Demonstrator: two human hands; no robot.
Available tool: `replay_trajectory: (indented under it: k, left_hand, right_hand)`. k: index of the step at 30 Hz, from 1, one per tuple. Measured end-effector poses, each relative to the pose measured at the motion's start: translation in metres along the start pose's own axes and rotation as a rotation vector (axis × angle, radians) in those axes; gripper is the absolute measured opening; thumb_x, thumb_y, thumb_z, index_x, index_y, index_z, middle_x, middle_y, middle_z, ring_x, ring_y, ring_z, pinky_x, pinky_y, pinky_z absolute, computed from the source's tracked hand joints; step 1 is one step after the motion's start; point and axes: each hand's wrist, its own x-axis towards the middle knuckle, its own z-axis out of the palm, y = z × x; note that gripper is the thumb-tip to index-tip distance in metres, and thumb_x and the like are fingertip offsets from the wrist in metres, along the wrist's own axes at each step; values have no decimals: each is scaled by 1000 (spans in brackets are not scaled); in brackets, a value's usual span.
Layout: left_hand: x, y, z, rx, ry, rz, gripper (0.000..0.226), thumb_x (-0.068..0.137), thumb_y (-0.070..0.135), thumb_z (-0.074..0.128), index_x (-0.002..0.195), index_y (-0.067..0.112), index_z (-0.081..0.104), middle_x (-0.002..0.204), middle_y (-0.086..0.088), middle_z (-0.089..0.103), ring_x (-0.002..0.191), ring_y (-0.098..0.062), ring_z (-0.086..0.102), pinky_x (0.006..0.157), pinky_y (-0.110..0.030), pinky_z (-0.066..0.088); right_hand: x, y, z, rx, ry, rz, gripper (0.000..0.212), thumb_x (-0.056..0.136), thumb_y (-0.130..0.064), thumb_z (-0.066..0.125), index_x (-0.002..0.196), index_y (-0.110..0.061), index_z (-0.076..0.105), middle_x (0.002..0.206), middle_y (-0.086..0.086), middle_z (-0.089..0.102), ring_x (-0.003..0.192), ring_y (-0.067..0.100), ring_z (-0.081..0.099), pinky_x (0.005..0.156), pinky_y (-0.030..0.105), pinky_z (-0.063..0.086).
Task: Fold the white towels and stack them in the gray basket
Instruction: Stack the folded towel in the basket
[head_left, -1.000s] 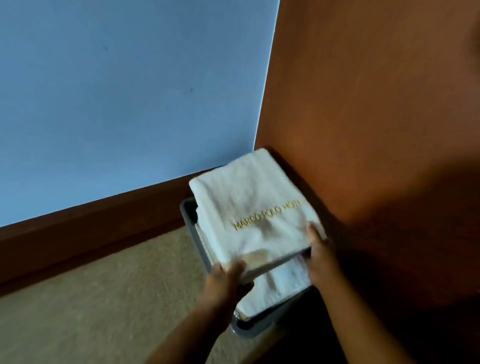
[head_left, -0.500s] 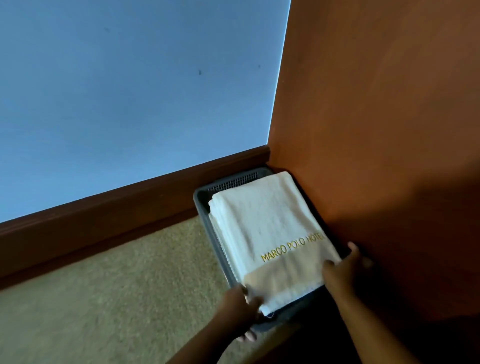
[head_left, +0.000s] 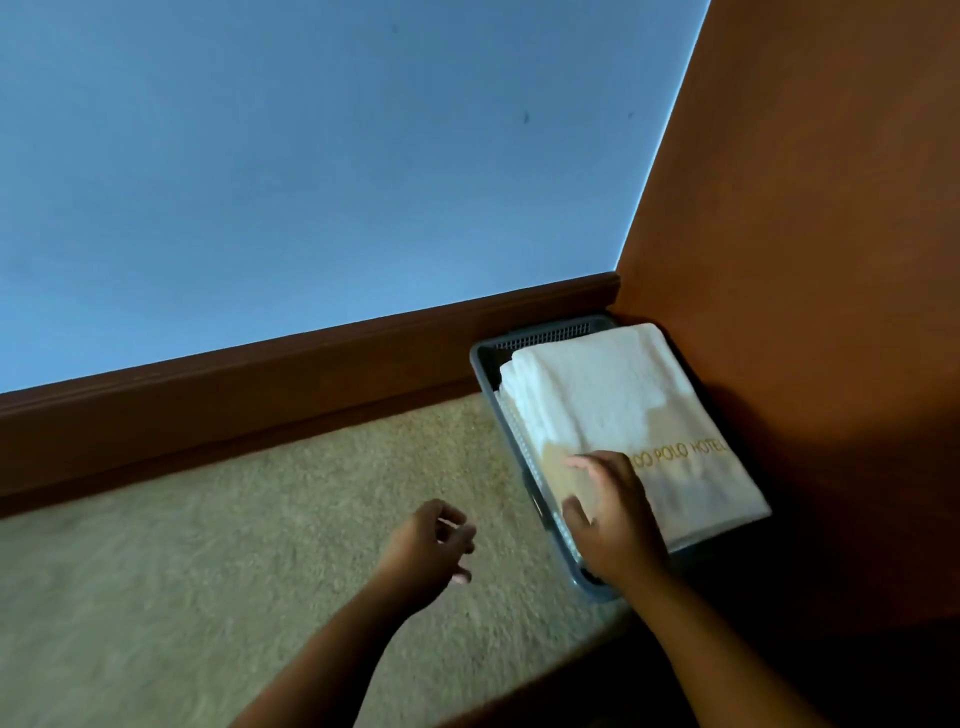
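Observation:
A stack of folded white towels (head_left: 608, 395) lies in the gray basket (head_left: 485, 358), which sits on the carpet in the corner of the room. The top towel carries gold lettering near its front edge. My right hand (head_left: 615, 514) rests flat on the near left part of the top towel, fingers spread and fairly straight. My left hand (head_left: 428, 545) hovers over the carpet to the left of the basket, fingers loosely curled and holding nothing.
A blue wall (head_left: 311, 171) with a dark brown baseboard (head_left: 291, 374) runs behind the basket. An orange-brown panel (head_left: 831, 260) stands right against the basket's right side. Beige carpet (head_left: 182, 571) stretches to the left.
The top towel was lowered onto the stack in the basket. My left hand let go and drew back to the left. My right hand shifted from the towel's right edge onto its top.

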Motion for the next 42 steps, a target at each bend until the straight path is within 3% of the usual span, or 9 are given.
replay_trajectory:
  k: [3, 8, 14, 22, 25, 31, 35, 42]
  left_hand:
    - [-25, -28, -51, -49, 54, 7, 12, 99, 16, 62, 106, 6, 59, 93, -15, 73, 73, -34, 74, 49, -21, 49]
    - [-64, -83, -146, -37, 131, 16, 9, 101, 20, 59, 105, 13, 60, 94, -6, 74, 70, -21, 75, 61, -29, 53]
    - [-119, -162, -258, -74, 178, -37, 7, 102, 19, 58, 103, 12, 61, 93, -7, 74, 70, -20, 74, 63, -33, 51]
    - [-221, -266, -370, -184, 409, -178, 9, 102, 20, 57, 106, 14, 62, 93, -4, 76, 75, -19, 74, 63, -28, 50]
    - [-250, -289, -394, -274, 541, -243, 12, 103, 19, 56, 107, 10, 62, 93, -5, 76, 73, -19, 72, 62, -29, 48]
    - [-297, -318, -414, -347, 670, -257, 8, 102, 21, 58, 103, 18, 65, 92, -2, 77, 77, -19, 75, 68, -33, 55]
    - [-314, -334, -453, -402, 808, -212, 8, 102, 16, 58, 101, 13, 65, 90, -6, 77, 71, -19, 72, 71, -38, 55]
    - [-314, -378, -548, -311, 865, -190, 5, 100, 21, 61, 102, 18, 65, 92, -3, 76, 74, -19, 74, 66, -36, 52]
  right_hand:
    - [-8, -51, 23, 87, -119, -29, 30, 88, -14, 67, 116, -25, 63, 112, -8, 53, 98, 2, 58, 87, 18, 48]
    - [-42, -139, 75, 153, -320, -17, 26, 89, -16, 69, 104, -37, 65, 102, -15, 62, 90, -1, 61, 77, 13, 50]
    - [-96, -250, 146, 227, -486, -9, 18, 90, -16, 68, 101, -30, 69, 92, -10, 67, 84, 2, 64, 71, 8, 45]
    - [-137, -364, 230, 236, -778, -151, 16, 95, -24, 64, 100, -39, 66, 90, -13, 64, 82, 5, 62, 76, 22, 52]
    - [-135, -395, 249, 223, -831, -236, 16, 94, -25, 65, 98, -41, 66, 92, -22, 64, 81, 4, 63, 73, 18, 52]
    - [-130, -442, 284, 174, -930, -347, 15, 95, -22, 64, 100, -36, 67, 93, -15, 66, 80, 0, 61, 70, 15, 49]
    - [-141, -481, 305, 172, -1005, -420, 13, 96, -28, 62, 104, -37, 66, 93, -13, 65, 77, 0, 60, 67, 15, 48]
    - [-153, -546, 339, 180, -991, -416, 14, 97, -31, 61, 108, -37, 66, 92, -14, 64, 79, -2, 60, 66, 13, 47]
